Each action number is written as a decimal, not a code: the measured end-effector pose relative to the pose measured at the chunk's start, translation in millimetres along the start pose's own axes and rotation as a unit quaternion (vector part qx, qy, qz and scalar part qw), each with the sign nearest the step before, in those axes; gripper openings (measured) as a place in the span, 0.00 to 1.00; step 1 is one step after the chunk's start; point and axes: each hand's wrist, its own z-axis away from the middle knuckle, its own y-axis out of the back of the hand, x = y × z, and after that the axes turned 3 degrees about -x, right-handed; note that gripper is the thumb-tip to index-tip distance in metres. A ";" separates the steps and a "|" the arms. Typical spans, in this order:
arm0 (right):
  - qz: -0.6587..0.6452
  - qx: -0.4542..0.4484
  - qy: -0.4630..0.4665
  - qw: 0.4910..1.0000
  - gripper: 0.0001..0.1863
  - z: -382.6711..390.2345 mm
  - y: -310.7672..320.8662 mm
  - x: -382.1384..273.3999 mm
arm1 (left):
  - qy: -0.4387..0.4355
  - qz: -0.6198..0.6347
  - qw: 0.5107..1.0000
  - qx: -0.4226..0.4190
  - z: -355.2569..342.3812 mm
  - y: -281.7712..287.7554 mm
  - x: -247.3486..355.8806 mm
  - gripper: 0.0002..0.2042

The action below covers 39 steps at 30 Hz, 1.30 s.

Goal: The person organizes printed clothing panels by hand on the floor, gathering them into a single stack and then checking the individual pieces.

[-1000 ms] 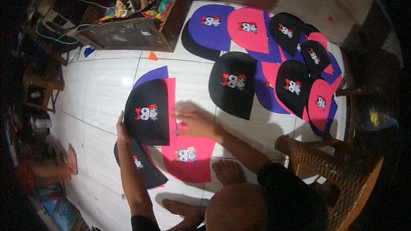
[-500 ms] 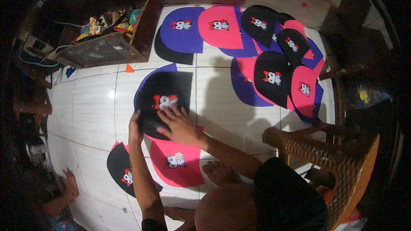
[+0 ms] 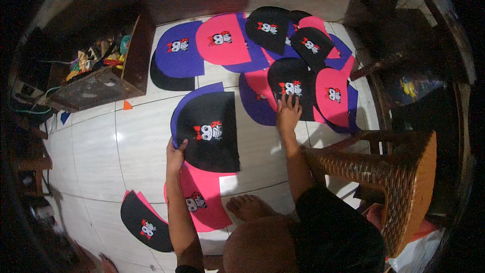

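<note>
My left hand [image 3: 177, 154] grips the lower left edge of a stack of rounded felt-like pieces, a black one [image 3: 212, 111] on a purple one [image 3: 177, 101], thumb on top. The black piece bears a white-and-red cartoon print. My right hand [image 3: 289, 114] has fingers apart on or just above another printed black piece [image 3: 295, 71] in an overlapping cluster of black, pink [image 3: 336, 108] and purple pieces at the right. Pink [image 3: 207, 217] and black [image 3: 136, 227] pieces lie near my body; more [image 3: 222, 50] lie along the back.
A wooden box [image 3: 88, 91] of mixed items and cables stands back left on the tiled floor [image 3: 93, 151]. An orange woven-pattern stool [image 3: 394, 182] is beside my right arm. Dark furniture lines both sides. Another person's foot [image 3: 107, 264] shows lower left. My bare foot [image 3: 245, 206] is below the pieces.
The black piece formerly alone mid-floor went onto the left stack under my right hand, which then moved rightward to the cluster. My left hand stayed at the stack. The view has shifted.
</note>
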 end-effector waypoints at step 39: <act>0.122 -0.061 -0.036 0.990 0.33 16.5 43.8 149.5 | 0.057 -0.037 0.997 0.045 41.7 -70.5 -18.2 0.17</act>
